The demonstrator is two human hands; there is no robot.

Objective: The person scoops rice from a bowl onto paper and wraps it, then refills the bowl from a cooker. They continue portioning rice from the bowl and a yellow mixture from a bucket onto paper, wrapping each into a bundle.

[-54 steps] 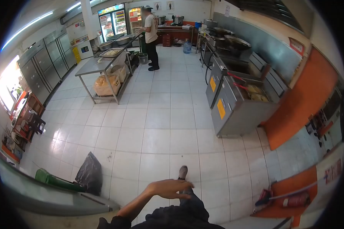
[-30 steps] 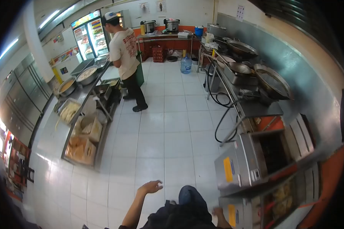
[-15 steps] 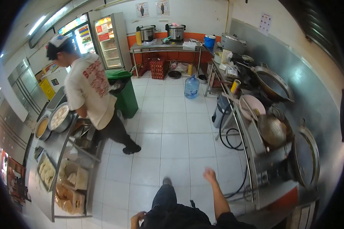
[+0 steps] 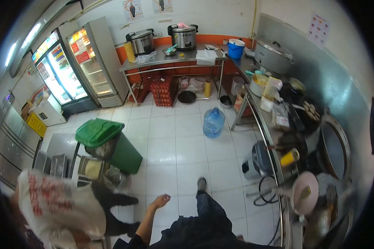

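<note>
We'd moved fwd past the co-worker [image 4: 58,207], now at our left – the rice cookers [image 4: 162,38] & water jug [image 4: 214,122] lay closer ahead. Our left hand [image 4: 160,201] swung open & empty over the floor tiles; right hand wasn't in view – couldn't tell its state.

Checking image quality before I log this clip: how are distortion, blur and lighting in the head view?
Head view: strong fisheye, black corners, straight lines such as the steel table bowed. Motion blur smears the co-worker's shirt at lower left and the pans at lower right. The lit fridges are bright, glare strongest at the frame's left edge. The left hand is fairly sharp; the right hand is out of frame.
</note>
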